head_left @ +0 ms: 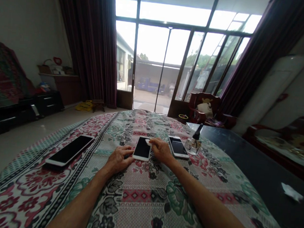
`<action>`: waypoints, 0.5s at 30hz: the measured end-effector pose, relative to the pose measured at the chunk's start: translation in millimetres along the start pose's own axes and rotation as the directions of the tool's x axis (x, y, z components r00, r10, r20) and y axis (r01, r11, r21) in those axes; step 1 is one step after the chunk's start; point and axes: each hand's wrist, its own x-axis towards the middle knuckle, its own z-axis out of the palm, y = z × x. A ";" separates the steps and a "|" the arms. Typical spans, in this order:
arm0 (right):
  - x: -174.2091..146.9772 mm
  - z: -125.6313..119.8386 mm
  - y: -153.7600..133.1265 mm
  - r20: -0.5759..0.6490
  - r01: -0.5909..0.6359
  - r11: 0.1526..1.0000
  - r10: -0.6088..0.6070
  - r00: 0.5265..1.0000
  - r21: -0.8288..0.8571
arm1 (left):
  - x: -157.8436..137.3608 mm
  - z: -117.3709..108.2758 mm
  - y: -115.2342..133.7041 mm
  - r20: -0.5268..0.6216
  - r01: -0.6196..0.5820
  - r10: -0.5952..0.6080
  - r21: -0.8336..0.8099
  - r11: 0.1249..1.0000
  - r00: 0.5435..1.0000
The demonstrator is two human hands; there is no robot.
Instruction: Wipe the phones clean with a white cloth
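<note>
A white-framed smartphone (142, 148) with a dark screen lies flat on the patterned tablecloth, between my hands. Thumb and fingers of my left hand (120, 158) hold its left edge. My right hand (161, 150) is closed on a small white wipe (148, 141), pressed at the upper right of the screen; most of the wipe is hidden by the fingers. Just right of that hand lies a second white smartphone (178, 146). Beside it stands a clear glass bottle (192, 146) with a black top. A larger white tablet (70, 150) rests farther left, on something dark.
The floral tablecloth (144, 217) covers a rounded table. A dark tabletop (232, 158) adjoins on the right, with a crumpled white tissue (291, 192) on it. Beyond are a wooden chair (207, 105), glass doors (146, 75) and dark curtains (94, 47).
</note>
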 end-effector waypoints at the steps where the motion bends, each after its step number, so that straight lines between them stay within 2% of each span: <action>1: 2.2 2.3 3.8 0.004 -0.019 0.999 0.019 1.000 -0.028 | 0.1 0.0 0.1 -0.002 0.003 -0.003 -0.001 1.000 1.000; 10: 47.9 29.7 10.1 0.114 0.028 0.984 -0.008 0.993 -0.179 | -0.6 1.0 -0.4 -0.017 0.013 -0.013 -0.004 1.000 1.000; 15: 56.5 42.0 9.8 0.185 0.062 0.962 -0.012 0.983 -0.267 | -0.8 1.4 0.2 -0.028 -0.001 0.001 -0.011 1.000 1.000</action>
